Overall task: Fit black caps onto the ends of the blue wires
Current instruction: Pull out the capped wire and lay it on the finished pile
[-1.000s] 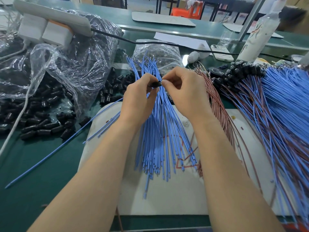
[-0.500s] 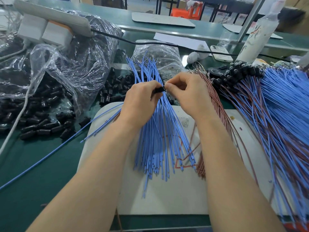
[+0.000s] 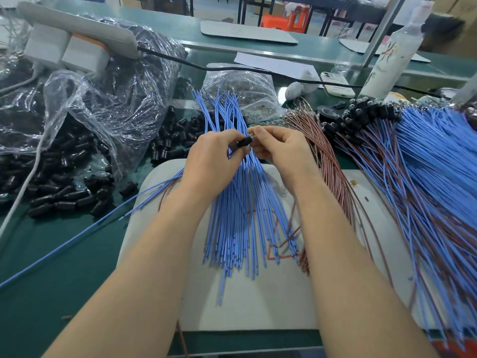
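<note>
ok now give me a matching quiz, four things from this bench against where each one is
Things:
1 held cap
2 loose caps
3 brown wires
4 white bottle

Places:
A far back, on the right
B pinched between left hand and right hand
C at the left, on the green bench top
D just right of the right hand

Pairs: 1-B, 2-C, 3-D, 4-A

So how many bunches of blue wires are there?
2: one uncapped bunch on the white mat in the middle, one capped bunch at the right edge. Loose wires stray left. More may hide offscreen.
</note>
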Motion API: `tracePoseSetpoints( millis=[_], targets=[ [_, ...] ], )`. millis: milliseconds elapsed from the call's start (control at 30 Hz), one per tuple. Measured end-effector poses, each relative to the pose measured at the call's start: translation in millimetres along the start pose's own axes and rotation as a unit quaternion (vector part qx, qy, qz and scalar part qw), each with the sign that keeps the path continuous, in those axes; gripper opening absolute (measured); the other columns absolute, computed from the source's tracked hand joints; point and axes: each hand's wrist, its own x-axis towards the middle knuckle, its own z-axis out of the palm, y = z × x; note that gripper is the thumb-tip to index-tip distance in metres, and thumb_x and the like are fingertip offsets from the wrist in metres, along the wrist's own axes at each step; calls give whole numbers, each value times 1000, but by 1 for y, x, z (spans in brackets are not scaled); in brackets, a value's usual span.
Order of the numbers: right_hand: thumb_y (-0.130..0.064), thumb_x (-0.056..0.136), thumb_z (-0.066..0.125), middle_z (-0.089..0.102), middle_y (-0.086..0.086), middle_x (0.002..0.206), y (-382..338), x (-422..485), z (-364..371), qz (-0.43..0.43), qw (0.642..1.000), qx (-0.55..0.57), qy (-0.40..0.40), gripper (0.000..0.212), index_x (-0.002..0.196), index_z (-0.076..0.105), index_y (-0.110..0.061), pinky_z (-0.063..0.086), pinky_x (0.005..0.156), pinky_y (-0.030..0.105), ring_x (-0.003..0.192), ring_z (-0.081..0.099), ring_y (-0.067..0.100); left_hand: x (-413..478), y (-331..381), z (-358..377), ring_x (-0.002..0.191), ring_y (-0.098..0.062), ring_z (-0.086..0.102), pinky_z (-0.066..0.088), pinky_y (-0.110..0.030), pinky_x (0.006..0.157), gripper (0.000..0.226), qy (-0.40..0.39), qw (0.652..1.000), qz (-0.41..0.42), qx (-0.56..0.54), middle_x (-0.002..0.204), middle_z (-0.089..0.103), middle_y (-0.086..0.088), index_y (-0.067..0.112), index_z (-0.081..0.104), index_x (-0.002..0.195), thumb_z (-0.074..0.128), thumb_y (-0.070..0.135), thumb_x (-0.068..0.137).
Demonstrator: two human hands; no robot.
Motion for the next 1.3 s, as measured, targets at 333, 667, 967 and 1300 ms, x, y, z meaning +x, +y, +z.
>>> tracePoseSetpoints(
  millis=[333,667,967,1300],
  targets=[
    [-15,92,61,54,-4,61,2,4,-1,-17,1000,17,10,15,79,68,-15,40,54,16,53,45,4,2,5,-2,69,-21,57,49,-34,67,15,-22,999,5,-44,80,69,-2,17,70,100,62,26,90],
    [-16,98,51,47,-7,53,-1,4,8,9,994,106,5,25,76,61,-10,37,56,21,50,40,5,3,10,-7,68,-21,59,46,-31,65,11,-21,995,-3,-97,75,70,-1,17,71,93,63,23,89],
    [-19,98,52,55,-16,54,1,2,12,-48,996,-35,63,20,81,60,-12,41,60,20,53,48,-3,5,7,-2,57,-3,47,42,-22,60,16,-37,996,-10,-83,74,68,3,14,71,92,59,24,91],
    [-14,98,50,42,-3,52,-3,4,15,28,984,166,56,25,74,57,-10,33,55,22,49,34,8,5,13,-6,54,9,48,33,-6,53,13,-52,992,-4,-111,66,59,13,12,71,90,60,20,91]
  ],
)
